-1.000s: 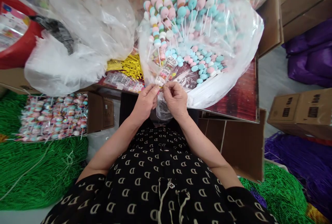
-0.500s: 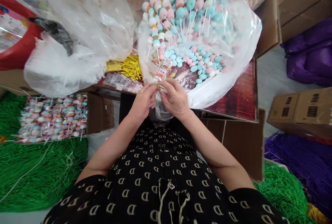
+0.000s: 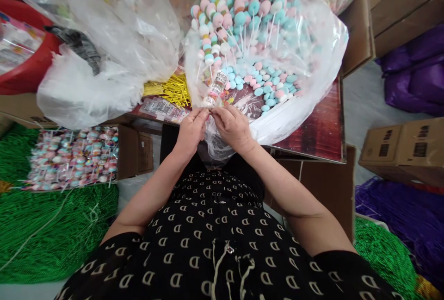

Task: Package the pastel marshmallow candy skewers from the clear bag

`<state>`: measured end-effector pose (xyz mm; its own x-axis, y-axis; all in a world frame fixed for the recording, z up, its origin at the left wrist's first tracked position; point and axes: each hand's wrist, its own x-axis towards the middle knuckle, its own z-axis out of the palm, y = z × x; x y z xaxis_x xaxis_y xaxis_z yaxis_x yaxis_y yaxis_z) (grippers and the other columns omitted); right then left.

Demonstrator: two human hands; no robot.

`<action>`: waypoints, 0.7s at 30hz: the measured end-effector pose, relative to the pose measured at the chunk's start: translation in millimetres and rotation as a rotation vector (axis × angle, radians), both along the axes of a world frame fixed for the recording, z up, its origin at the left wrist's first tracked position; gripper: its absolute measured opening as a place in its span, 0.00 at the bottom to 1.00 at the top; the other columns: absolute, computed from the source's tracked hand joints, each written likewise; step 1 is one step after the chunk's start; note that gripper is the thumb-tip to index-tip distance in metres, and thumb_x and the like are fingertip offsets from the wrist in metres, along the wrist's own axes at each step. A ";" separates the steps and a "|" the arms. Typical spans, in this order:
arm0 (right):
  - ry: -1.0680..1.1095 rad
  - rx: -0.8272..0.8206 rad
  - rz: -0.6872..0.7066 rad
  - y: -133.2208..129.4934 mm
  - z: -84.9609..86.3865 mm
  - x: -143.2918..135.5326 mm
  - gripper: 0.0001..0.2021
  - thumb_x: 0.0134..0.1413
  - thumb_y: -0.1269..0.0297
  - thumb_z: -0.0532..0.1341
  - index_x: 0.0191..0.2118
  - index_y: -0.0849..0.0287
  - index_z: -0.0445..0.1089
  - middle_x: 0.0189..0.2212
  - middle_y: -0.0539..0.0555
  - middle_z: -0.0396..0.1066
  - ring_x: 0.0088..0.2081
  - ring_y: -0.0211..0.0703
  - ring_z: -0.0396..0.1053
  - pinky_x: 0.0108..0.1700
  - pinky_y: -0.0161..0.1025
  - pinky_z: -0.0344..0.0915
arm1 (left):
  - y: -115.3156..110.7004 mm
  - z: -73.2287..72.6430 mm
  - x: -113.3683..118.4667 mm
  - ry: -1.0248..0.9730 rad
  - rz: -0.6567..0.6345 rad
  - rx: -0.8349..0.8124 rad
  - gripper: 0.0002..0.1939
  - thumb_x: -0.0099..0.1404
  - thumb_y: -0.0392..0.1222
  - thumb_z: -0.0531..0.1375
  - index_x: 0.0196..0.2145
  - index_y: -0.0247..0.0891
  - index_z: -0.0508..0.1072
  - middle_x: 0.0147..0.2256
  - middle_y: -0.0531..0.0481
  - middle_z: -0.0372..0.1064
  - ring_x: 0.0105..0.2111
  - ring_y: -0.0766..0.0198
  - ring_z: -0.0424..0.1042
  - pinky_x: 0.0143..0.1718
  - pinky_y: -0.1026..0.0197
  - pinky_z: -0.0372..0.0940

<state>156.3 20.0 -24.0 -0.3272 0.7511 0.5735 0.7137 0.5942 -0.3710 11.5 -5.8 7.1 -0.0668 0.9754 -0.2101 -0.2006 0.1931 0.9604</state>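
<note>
A candy skewer in a printed clear wrapper [image 3: 217, 88] points away from me, its lower end at my fingertips. My left hand [image 3: 191, 132] is closed in a pinch at that end of the wrapper. Meeting it fingertip to fingertip, my right hand [image 3: 233, 129] pinches a gold twist tie at the wrapper's neck, mostly hidden by the fingers. Yellow-gold twist ties [image 3: 173, 90] lie in a pile to the left, with flat printed wrappers [image 3: 163, 108] in front of them. Beyond my hands, pink, blue and white candy skewers [image 3: 239, 17] are heaped in a large clear plastic bag [image 3: 308, 96].
Loose candy discs [image 3: 270, 82] lie on the dark red table [image 3: 319, 126]. Crumpled plastic bags [image 3: 104, 82] and a red basin [image 3: 26, 66] are at left. A box of wrapped skewers [image 3: 74, 156] stands lower left, beside green strands [image 3: 55, 235]. Cardboard boxes [image 3: 398, 149] sit at right.
My fingertips have drawn closer together at the wrapper's neck, and the gold tie shows less between them. The wrapped skewer has tilted slightly more upright.
</note>
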 end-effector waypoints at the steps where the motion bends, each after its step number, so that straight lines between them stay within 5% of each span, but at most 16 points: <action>1: 0.045 -0.016 -0.006 0.0 -0.4 -1.8 0.11 0.73 0.64 0.55 0.46 0.56 0.76 0.34 0.55 0.75 0.40 0.46 0.72 0.46 0.42 0.70 | -0.2 -2.8 -0.8 0.042 0.016 0.031 0.15 0.69 0.53 0.65 0.30 0.41 0.71 0.17 0.62 0.50 0.15 0.71 0.49 0.16 0.66 0.49; 6: 0.267 -0.158 -0.040 -2.9 1.2 -10.7 0.09 0.69 0.67 0.58 0.43 0.55 0.77 0.35 0.55 0.77 0.38 0.44 0.73 0.46 0.42 0.71 | -0.6 -9.5 -4.8 0.203 0.058 0.120 0.13 0.70 0.52 0.64 0.33 0.42 0.73 0.19 0.60 0.55 0.20 0.69 0.57 0.21 0.66 0.53; 16: 0.193 -0.118 -0.079 -6.4 -7.2 -16.6 0.10 0.72 0.59 0.59 0.45 0.55 0.77 0.36 0.56 0.75 0.40 0.47 0.73 0.46 0.44 0.71 | 2.6 -9.2 2.4 -0.061 0.056 0.048 0.17 0.67 0.57 0.65 0.31 0.43 0.70 0.15 0.63 0.44 0.13 0.71 0.44 0.14 0.65 0.46; 21: 0.156 -0.134 0.063 1.8 0.7 -4.4 0.11 0.72 0.61 0.58 0.42 0.54 0.77 0.36 0.56 0.75 0.41 0.47 0.72 0.47 0.44 0.71 | 2.0 -6.6 -4.9 0.154 0.047 0.126 0.15 0.70 0.53 0.64 0.31 0.42 0.71 0.19 0.59 0.53 0.19 0.69 0.57 0.21 0.66 0.53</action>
